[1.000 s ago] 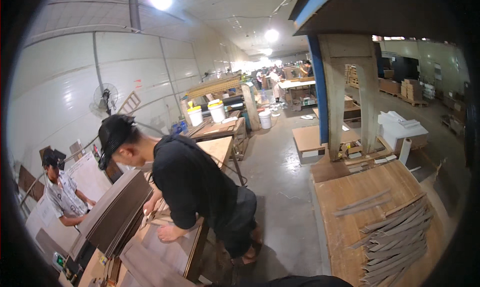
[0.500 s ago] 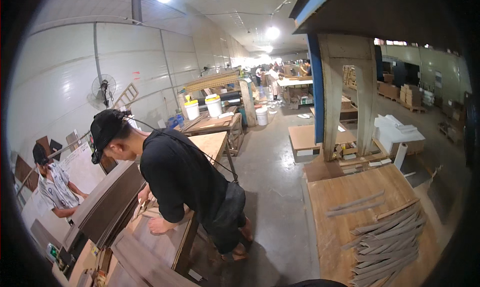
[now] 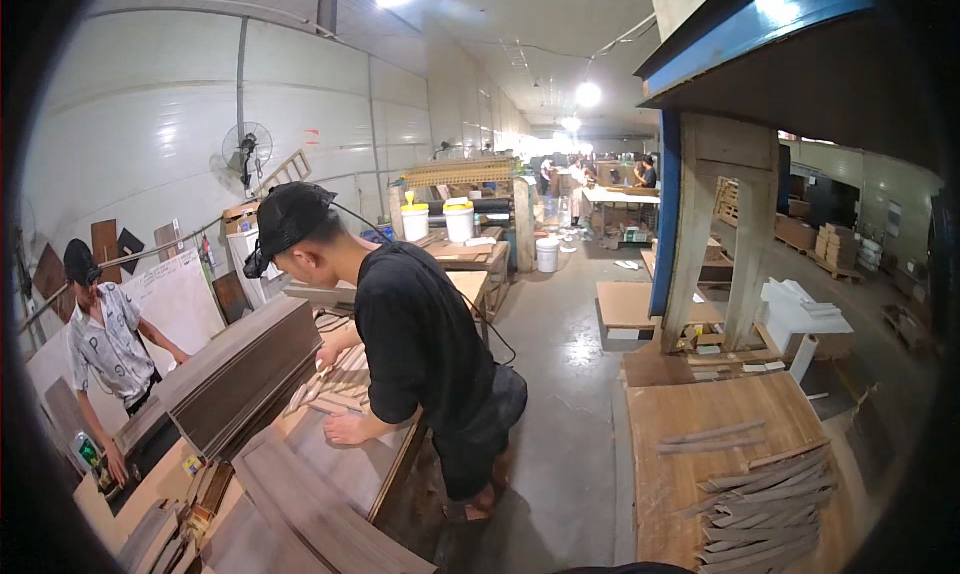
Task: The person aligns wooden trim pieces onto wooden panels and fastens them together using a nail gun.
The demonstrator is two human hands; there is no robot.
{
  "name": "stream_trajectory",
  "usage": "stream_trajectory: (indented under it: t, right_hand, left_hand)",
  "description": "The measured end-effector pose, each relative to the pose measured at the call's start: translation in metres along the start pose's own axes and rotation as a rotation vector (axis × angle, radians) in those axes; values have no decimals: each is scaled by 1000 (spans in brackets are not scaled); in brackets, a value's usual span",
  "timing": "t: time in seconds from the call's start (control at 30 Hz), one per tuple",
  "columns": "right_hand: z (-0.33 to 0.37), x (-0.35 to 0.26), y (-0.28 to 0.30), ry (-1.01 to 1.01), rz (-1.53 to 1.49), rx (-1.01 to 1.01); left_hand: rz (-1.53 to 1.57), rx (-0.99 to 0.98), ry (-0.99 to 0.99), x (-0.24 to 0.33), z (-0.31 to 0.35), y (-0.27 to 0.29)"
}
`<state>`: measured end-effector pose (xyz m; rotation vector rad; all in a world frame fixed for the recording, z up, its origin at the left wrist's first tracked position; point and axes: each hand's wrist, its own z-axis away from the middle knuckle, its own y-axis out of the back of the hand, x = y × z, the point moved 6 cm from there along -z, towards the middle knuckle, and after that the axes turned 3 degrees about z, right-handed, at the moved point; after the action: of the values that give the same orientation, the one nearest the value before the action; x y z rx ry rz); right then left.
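Neither of my hands shows in the head view; only a dark edge of something appears at the bottom rim. Left of the middle, a co-worker in black (image 3: 425,319) bends over a workbench. One of that co-worker's hands (image 3: 350,429) lies flat on a brown wood-grain panel (image 3: 320,454). The other hand (image 3: 330,354) is at a group of thin, light wooden strips (image 3: 345,379). Beside them a tall stack of grey-brown boards (image 3: 240,374) stands on the bench. Long grey-brown planks (image 3: 310,514) lie at the near end.
To the right, a wooden table (image 3: 665,494) bears a heap of grey strips (image 3: 770,519). A blue and cream machine frame (image 3: 690,244) rises behind it. At far left stands another person (image 3: 115,334) in a patterned shirt. White buckets (image 3: 458,221) sit further back. Grey floor (image 3: 565,404) runs between.
My view has turned somewhat left, so the scene sits further right. The person at far left now has one arm lowered toward the bench. The co-worker in black stays bent over the workbench.
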<state>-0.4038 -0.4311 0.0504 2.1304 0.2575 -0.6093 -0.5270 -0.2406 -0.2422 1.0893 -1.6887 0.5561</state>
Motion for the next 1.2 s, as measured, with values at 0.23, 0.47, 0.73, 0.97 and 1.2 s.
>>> stream_trajectory:
  t: [0.23,0.47,0.73,0.97,1.2]
  right_hand:
    - [42,28,-3,-204,58,43]
    - [31,7,-5,-202,40,93]
    - [26,15,-47,-10,-63,-16]
    - [18,-3,18,-256,222,72]
    - [6,-16,2,-233,236,31]
  left_hand:
    - [271,121,678,169,16,-42]
    - [90,72,503,179,7,-29]
    - [714,-290,915,169,25,-20]
    - [-267,-222,201,237,-114,89]
    - [-1246,-42,61,162,-248,215]
